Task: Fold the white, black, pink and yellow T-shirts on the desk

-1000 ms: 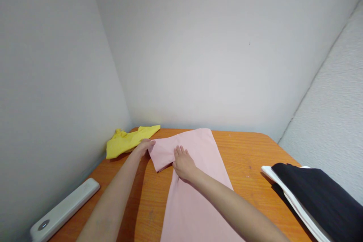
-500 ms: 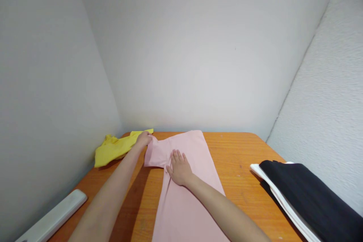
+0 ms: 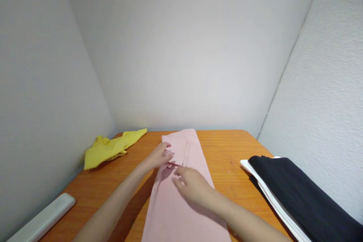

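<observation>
A pink garment (image 3: pixel 184 211), apparently a short-sleeved shirt, lies lengthwise as a long folded strip in front of me. Its sleeve (image 3: pixel 186 153) is turned inward and lies flat on top, with the hem slightly creased. My left hand (image 3: pixel 161 155) rests at the garment's left edge by the fold, thumb and fingers apart. Over the middle of the cloth, just below the sleeve, is my right hand (image 3: pixel 194 186). Its fingers are loosely bent and parted, with no cloth visibly gripped.
A crumpled yellow cloth (image 3: pixel 109 150) lies at the table's back left corner. On the right sits a folded black garment (image 3: pixel 297 193) over a white one (image 3: pixel 273 200). A long white object (image 3: pixel 47 217) lies front left. Walls border the wooden table (image 3: pixel 227 151).
The pink sleeve, held out leftward by my left hand before, is now folded inward onto the garment. My left hand let it go and moved right; my right hand lifted off and shifted nearer me.
</observation>
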`<act>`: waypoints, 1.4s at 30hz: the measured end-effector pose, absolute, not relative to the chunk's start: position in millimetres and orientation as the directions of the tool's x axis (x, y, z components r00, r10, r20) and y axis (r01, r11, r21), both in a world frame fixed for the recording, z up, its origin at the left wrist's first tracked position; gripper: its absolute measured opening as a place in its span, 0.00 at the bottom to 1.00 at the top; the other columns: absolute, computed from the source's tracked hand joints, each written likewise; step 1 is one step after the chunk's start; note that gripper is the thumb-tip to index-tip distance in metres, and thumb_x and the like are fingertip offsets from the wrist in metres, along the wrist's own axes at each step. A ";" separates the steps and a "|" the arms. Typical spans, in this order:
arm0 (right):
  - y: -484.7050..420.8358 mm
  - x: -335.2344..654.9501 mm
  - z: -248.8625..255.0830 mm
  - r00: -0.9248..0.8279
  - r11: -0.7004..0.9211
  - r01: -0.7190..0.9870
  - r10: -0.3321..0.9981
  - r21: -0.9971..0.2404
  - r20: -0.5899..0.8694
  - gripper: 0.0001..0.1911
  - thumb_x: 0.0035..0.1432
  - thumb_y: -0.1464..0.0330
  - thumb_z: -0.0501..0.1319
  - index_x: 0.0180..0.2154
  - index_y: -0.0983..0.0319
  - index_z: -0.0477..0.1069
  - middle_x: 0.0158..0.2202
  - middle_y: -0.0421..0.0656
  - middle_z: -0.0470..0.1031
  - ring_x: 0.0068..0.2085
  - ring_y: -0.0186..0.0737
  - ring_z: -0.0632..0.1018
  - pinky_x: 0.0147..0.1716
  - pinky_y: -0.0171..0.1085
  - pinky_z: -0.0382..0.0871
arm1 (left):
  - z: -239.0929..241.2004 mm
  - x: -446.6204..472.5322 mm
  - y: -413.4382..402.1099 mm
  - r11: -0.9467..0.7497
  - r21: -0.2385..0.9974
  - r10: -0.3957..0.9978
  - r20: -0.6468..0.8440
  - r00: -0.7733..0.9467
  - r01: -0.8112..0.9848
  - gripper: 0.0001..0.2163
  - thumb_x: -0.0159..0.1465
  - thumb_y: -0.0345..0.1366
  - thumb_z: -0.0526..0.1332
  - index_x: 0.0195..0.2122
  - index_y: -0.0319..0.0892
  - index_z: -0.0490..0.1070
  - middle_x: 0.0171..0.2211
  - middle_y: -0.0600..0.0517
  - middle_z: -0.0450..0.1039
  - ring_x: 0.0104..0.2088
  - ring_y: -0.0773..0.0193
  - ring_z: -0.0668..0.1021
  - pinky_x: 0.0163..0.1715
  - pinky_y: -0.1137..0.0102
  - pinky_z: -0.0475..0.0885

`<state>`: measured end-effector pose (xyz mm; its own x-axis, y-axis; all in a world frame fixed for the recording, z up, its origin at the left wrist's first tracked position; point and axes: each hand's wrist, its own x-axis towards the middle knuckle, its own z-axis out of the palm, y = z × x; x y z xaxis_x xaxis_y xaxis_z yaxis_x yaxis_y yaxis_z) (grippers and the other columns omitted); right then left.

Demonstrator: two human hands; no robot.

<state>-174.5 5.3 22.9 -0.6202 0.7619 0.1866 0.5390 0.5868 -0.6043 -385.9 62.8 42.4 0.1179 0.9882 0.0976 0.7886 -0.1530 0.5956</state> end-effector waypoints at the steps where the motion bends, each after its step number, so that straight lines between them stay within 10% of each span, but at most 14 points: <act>1: 25.6 -170.9 25.3 -0.559 0.547 0.598 0.809 -0.586 0.185 0.16 0.65 0.63 0.51 0.44 0.62 0.74 0.42 0.46 0.78 0.43 0.42 0.77 0.42 0.35 0.66 | 38.1 -390.7 48.5 -0.182 0.547 0.983 0.104 0.149 0.817 0.20 0.55 0.34 0.64 0.50 0.41 0.66 0.49 0.44 0.67 0.50 0.53 0.72 0.52 0.60 0.66; 7: 129.2 -193.9 18.6 -0.322 0.375 0.820 0.927 -0.432 0.193 0.18 0.65 0.69 0.51 0.53 0.65 0.68 0.49 0.53 0.72 0.51 0.45 0.71 0.47 0.37 0.61 | 20.7 -377.6 13.7 -0.173 0.091 0.980 0.118 0.162 0.981 0.12 0.61 0.26 0.53 0.44 0.41 0.68 0.46 0.47 0.66 0.47 0.60 0.71 0.48 0.68 0.66; 19: 153.9 -226.0 -4.4 -0.302 0.368 0.893 0.917 -0.259 0.260 0.21 0.63 0.75 0.48 0.55 0.64 0.67 0.56 0.58 0.65 0.59 0.55 0.61 0.53 0.52 0.54 | 12.2 -384.3 4.1 -0.253 -0.135 0.962 0.073 0.265 0.958 0.15 0.60 0.22 0.51 0.44 0.42 0.69 0.47 0.45 0.69 0.47 0.56 0.70 0.46 0.64 0.70; 26: 158.3 -244.6 -41.3 -0.351 0.317 0.904 0.933 -0.286 -0.074 0.34 0.63 0.46 0.42 0.67 0.47 0.42 0.70 0.45 0.32 0.66 0.68 0.35 0.50 0.77 0.31 | -5.5 -395.9 29.2 -0.289 -0.068 0.946 0.133 0.296 0.955 0.23 0.60 0.19 0.49 0.55 0.39 0.65 0.55 0.43 0.68 0.54 0.56 0.70 0.55 0.64 0.67; 34: 184.0 -239.9 -11.5 -0.401 0.421 0.849 0.907 -0.318 0.128 0.33 0.68 0.54 0.40 0.68 0.63 0.43 0.70 0.52 0.37 0.68 0.55 0.38 0.61 0.62 0.33 | 10.8 -403.9 69.0 -0.275 -0.012 0.951 0.147 0.274 0.961 0.22 0.64 0.22 0.48 0.58 0.40 0.64 0.63 0.42 0.60 0.63 0.55 0.63 0.61 0.60 0.58; 42: 61.5 -151.2 -56.7 -0.675 0.710 0.657 0.704 -0.254 0.223 0.41 0.66 0.47 0.39 0.68 0.70 0.43 0.69 0.53 0.38 0.69 0.50 0.40 0.65 0.51 0.38 | -19.6 -392.1 -8.5 -0.370 0.123 0.928 0.100 0.359 0.921 0.27 0.70 0.48 0.46 0.67 0.43 0.49 0.69 0.44 0.44 0.68 0.56 0.48 0.66 0.56 0.47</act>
